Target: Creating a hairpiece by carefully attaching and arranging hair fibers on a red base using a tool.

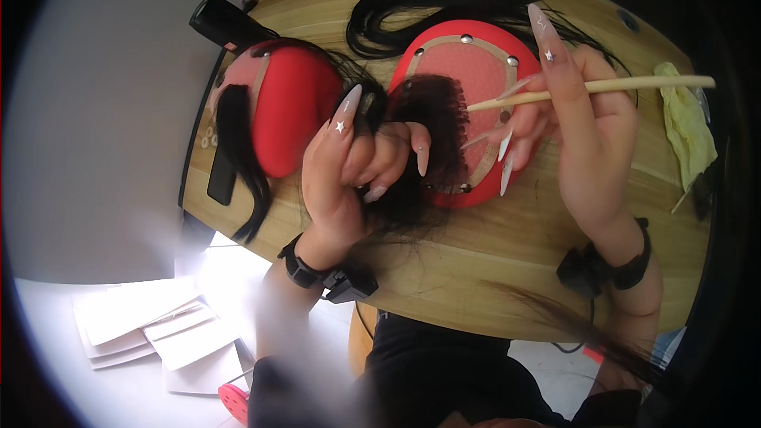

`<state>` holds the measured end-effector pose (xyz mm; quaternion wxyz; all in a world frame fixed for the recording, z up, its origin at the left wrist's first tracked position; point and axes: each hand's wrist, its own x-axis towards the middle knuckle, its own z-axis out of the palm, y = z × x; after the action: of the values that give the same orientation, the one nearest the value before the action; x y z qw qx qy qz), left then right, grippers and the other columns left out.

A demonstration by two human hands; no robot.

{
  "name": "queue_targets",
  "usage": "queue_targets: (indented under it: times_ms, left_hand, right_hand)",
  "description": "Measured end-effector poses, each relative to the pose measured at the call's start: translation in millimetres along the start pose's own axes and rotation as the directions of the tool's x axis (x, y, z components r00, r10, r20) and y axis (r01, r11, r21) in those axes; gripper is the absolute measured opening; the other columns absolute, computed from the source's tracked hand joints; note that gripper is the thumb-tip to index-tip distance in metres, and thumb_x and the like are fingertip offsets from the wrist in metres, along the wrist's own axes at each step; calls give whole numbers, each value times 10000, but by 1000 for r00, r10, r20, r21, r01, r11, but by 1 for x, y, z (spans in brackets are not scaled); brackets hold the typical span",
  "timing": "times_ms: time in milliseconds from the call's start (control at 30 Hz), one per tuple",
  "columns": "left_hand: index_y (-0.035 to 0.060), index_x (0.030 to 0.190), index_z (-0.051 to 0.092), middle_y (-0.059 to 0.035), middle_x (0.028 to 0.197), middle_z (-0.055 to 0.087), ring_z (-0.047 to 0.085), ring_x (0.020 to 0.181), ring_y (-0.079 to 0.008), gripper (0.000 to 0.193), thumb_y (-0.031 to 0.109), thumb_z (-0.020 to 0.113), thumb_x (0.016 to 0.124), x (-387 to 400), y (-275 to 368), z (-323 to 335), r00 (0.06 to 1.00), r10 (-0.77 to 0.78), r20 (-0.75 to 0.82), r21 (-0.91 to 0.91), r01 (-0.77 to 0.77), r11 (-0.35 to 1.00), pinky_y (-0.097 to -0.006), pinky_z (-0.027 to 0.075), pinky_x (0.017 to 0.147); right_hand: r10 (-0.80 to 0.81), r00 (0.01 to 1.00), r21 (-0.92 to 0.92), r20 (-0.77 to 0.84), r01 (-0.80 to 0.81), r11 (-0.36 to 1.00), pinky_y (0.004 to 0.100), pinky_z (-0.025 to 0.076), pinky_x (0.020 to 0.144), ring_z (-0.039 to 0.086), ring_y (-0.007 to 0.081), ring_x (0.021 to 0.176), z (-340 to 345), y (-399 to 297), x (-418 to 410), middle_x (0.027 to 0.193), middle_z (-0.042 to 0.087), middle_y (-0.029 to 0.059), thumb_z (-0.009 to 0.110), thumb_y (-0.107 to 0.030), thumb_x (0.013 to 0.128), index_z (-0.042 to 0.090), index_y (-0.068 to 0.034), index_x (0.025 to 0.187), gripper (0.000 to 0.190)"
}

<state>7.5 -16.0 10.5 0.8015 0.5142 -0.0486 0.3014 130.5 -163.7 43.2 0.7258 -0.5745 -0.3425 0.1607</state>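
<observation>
A round red cushion [455, 32] carries pink mesh inside a tan band fastened with silver studs. Short black hair [437, 131] with a toothed row of knots covers the mesh's left part. My left hand [362, 157] is closed on a black hair bundle at the cushion's left side, its index finger raised. In my right hand [588, 113], over the cushion's right side, is a pale wooden-handled tool [648, 83], its thin tip at the edge of the knotted row. Whether the tip hooks a hair is too small to tell.
A second red cushion [297, 104] with a black hair lock [238, 148] stands at left, near a black cylinder [229, 24] and a dark phone-like slab [221, 175]. Long black hair [380, 6] curls behind. A crumpled yellow-green wrapper [684, 125] lies at the wooden table's [499, 273] right edge.
</observation>
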Motion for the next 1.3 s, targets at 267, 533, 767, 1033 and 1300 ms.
queue_targets:
  times_ms: [267,533,767,1033,1300]
  left_hand:
    - [173,523,244,42,463,252,246,392,-86,423,255,285,935,1,0,0,1000,-7,7,4,7,1000,-313,398,628]
    - [160,504,222,29,436,239,245,386,-97,455,239,274,949,-1,1,0,999,-38,-28,14,39,999,-324,412,611]
    - [157,503,230,26,444,252,249,386,-98,461,261,283,948,0,2,0,999,-33,-1,14,33,999,-321,422,627]
    - [160,503,226,25,435,249,242,381,-98,457,253,280,947,0,2,-2,999,-35,-9,-3,35,999,-312,417,605]
    - [161,504,230,23,432,248,236,381,-101,456,261,279,946,1,1,-2,999,-31,-16,9,31,999,-302,397,569]
  right_hand:
    - [399,915,440,63,-385,812,330,563,549,562,145,462,-1,11,-1,657,573,92,416,-245,950,532,6,879,285]
    - [415,898,465,146,-432,772,339,548,633,581,159,541,-6,11,-2,719,594,108,372,-223,949,528,-2,899,275]
    - [396,900,470,183,-434,769,350,527,708,596,170,633,-3,4,-5,783,608,122,370,-198,943,535,6,917,263]
    - [402,890,416,216,-457,786,351,529,698,597,173,624,-5,2,-2,766,596,121,377,-202,941,539,11,914,269]
    - [402,888,418,222,-459,784,332,552,586,584,170,512,-10,7,2,705,577,105,386,-232,941,544,5,892,289]
